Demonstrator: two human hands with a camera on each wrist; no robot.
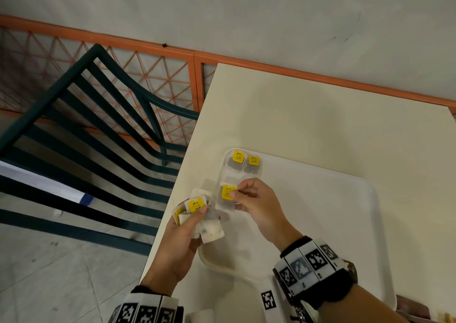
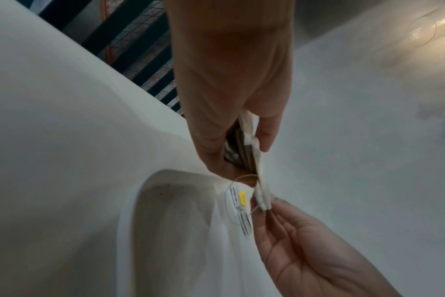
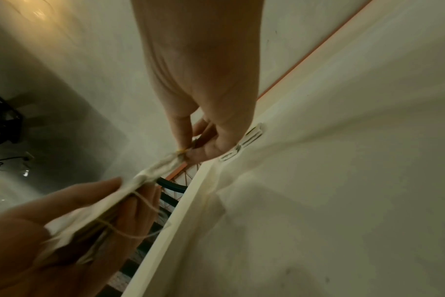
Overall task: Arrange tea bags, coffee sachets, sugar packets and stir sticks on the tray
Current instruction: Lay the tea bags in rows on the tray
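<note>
A white tray [image 1: 320, 211] lies on the cream table [image 1: 320, 113]. Two tea bags with yellow tags [image 1: 238, 158] [image 1: 253, 162] lie side by side in its far left corner; they also show in the left wrist view [image 2: 241, 199] and the right wrist view [image 3: 241, 144]. My right hand [image 1: 234, 192] pinches a third yellow-tagged tea bag [image 1: 227, 192] just above the tray, nearer than those two. My left hand [image 1: 191, 214] grips a bundle of several tea bags [image 1: 209, 231] at the tray's left edge. The bundle's strings hang loose [image 3: 130, 235].
A dark green slatted chair [image 1: 98, 130] stands left of the table, close to its edge. An orange lattice fence [image 1: 160, 76] and a pale wall run behind. A brown object [image 1: 410, 306] peeks in at the near right corner.
</note>
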